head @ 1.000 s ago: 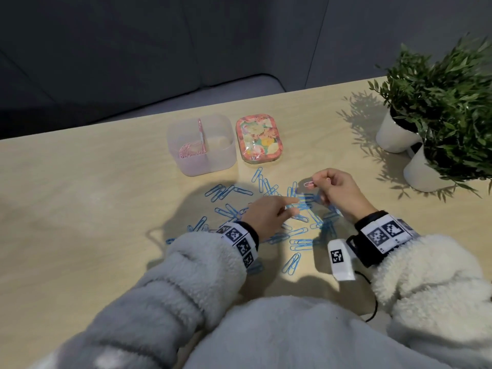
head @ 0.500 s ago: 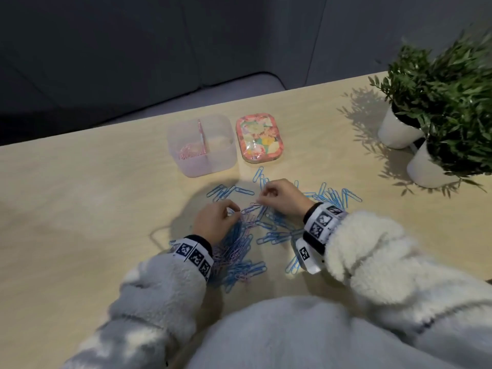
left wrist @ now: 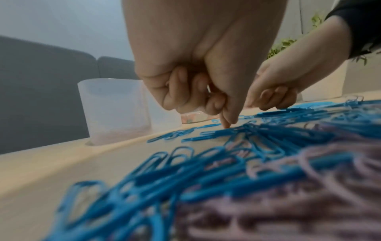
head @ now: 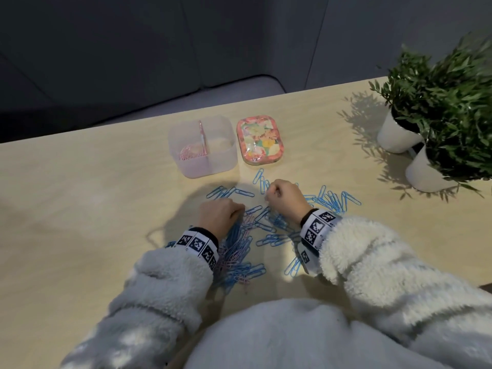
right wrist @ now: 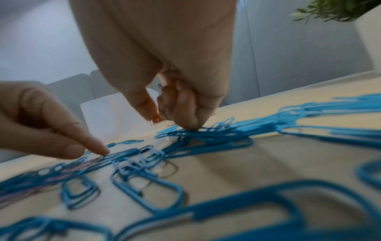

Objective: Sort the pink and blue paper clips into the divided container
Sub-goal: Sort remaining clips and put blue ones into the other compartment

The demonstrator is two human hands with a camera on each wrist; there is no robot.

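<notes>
Translucent plastic divided container (head: 203, 153) at the pale wooden worktop's (head: 80, 209) far middle, floral oval tin (head: 259, 141) just right of it, scattered blue and pink paper clips (head: 269, 230) in front, two white-potted green plants (head: 426, 123) far right.

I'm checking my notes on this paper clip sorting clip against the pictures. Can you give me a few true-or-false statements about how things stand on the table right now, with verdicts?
1. The divided container already holds pink paper clips in its left compartment. True.
2. The right compartment is full of blue clips. False: no blue clips show in it; the blue paper clips lie scattered on the table.
3. The floral tin stands to the right of the divided container. True.
4. The left hand is reaching into the container. False: it is down at the clip pile, near the right hand.
5. Two potted plants stand at the table's left edge. False: they stand at the right.
</notes>
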